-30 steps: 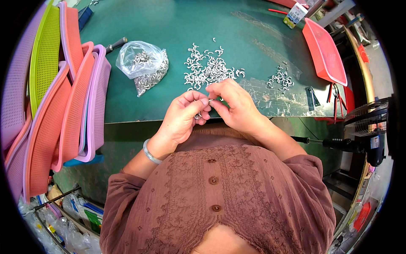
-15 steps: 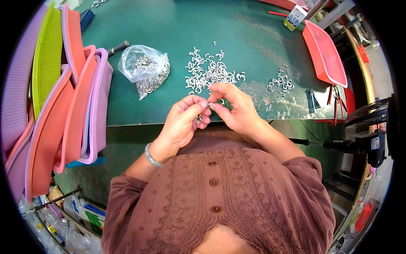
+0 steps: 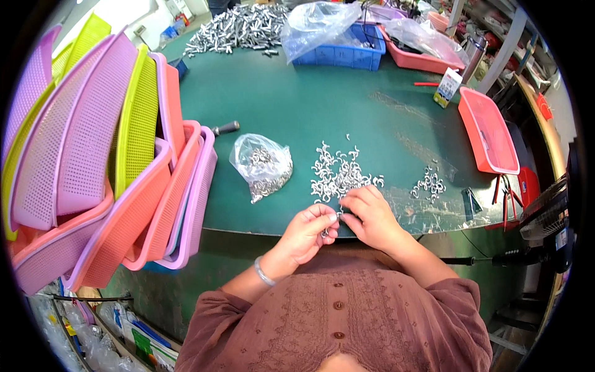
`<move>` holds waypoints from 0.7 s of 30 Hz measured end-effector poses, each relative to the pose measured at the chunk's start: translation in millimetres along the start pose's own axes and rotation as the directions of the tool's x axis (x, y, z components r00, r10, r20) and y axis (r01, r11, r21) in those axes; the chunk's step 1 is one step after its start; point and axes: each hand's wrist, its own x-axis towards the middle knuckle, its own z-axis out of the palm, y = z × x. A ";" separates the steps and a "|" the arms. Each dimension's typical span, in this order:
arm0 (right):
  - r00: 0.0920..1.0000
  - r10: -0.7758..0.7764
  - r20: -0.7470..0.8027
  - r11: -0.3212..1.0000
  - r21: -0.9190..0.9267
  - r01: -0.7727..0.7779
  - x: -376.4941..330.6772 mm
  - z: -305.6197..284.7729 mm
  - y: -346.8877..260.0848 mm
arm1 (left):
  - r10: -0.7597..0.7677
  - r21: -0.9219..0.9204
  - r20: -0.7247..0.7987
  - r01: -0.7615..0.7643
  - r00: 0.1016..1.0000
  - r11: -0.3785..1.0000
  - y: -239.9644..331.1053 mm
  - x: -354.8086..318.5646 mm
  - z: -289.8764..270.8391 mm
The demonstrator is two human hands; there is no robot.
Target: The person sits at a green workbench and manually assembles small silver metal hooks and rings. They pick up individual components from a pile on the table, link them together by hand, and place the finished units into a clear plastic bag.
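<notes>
My left hand (image 3: 305, 237) is closed at the near edge of the green table, with small curved metal pieces (image 3: 324, 233) showing between its fingers. Close against it, the thumb and fingers of my right hand (image 3: 375, 218) are bent in a pinch at a tiny metal piece (image 3: 340, 214) by the left fingertips. Just beyond both hands spreads a loose pile of silvery C-shaped metal pieces (image 3: 334, 177). A smaller group of like pieces (image 3: 431, 185) lies to the right. On the left, an open clear plastic bag (image 3: 263, 166) holds more of them.
Stacked purple, green and coral plastic baskets (image 3: 133, 124) crowd the left side. A coral tray (image 3: 489, 133), red-handled pliers (image 3: 507, 195) and a black fan (image 3: 545, 217) are at right. Farther back are a metal-part heap (image 3: 238, 28), blue bin (image 3: 341, 57) and carton (image 3: 447, 87).
My view has tilted up and shifted left, bringing the back of the table into sight. Both hands remain together at the small metal piece, with little change in grip.
</notes>
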 end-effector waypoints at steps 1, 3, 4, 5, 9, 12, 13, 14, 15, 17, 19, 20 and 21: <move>1.000 0.001 0.021 0.999 -0.042 -0.001 -2.3 -0.5 0.5 | 0.007 -0.010 0.014 -0.007 1.000 1.000 -1.2 0.2 -0.6; 0.998 0.010 0.060 0.992 -0.128 -0.003 -4.3 0.2 0.7 | -0.005 -0.009 -0.005 0.005 1.000 1.000 2.7 -1.4 2.2; 0.999 0.006 0.051 0.991 -0.132 0.001 -5.2 1.5 0.7 | -0.010 -0.008 -0.008 0.010 1.000 1.000 2.5 -1.8 2.0; 0.999 -0.003 0.051 0.991 -0.133 0.010 -5.9 3.0 2.2 | -0.015 -0.008 -0.011 0.015 1.000 1.000 2.4 -1.4 1.2; 0.997 -0.009 0.071 0.991 -0.134 0.018 -5.9 3.1 4.1 | -0.019 -0.068 0.045 0.022 0.999 0.997 -0.7 3.5 -11.5; 0.997 0.007 0.075 0.994 -0.112 0.002 -1.3 0.2 -5.0 | 0.015 -0.141 0.066 -0.006 0.998 0.990 -3.2 3.2 -16.1; 0.997 0.014 0.072 0.995 -0.103 -0.006 -0.3 -0.3 -7.3 | 0.013 -0.142 0.030 -0.009 0.999 0.990 -2.4 2.7 -13.1; 0.997 0.007 0.076 0.995 -0.101 0.000 -0.9 -0.1 -7.1 | 0.011 -0.143 -0.006 -0.012 1.000 0.990 -0.9 1.2 -7.5; 0.997 0.001 0.079 0.995 -0.099 0.007 -1.9 0.4 -6.3 | 0.010 -0.143 -0.042 -0.016 0.999 0.990 -0.1 0.6 -4.5; 0.996 -0.007 0.087 0.995 -0.097 0.016 -2.7 1.1 -3.7 | 0.010 -0.103 -0.060 -0.016 0.998 0.995 0.6 0.3 -4.0; 0.995 -0.007 0.101 0.995 -0.099 0.017 -4.1 1.9 -0.1 | 0.012 -0.073 -0.064 -0.016 0.998 0.997 0.7 0.5 -4.9; 0.995 -0.014 0.099 0.995 -0.101 0.024 -4.3 1.8 0.7 | 0.013 -0.063 -0.060 -0.017 0.998 0.998 0.4 1.1 -6.3; 0.995 -0.020 0.096 0.994 -0.103 0.030 -4.2 1.7 1.5 | 0.014 -0.052 -0.055 -0.017 0.998 0.998 0.2 1.5 -7.2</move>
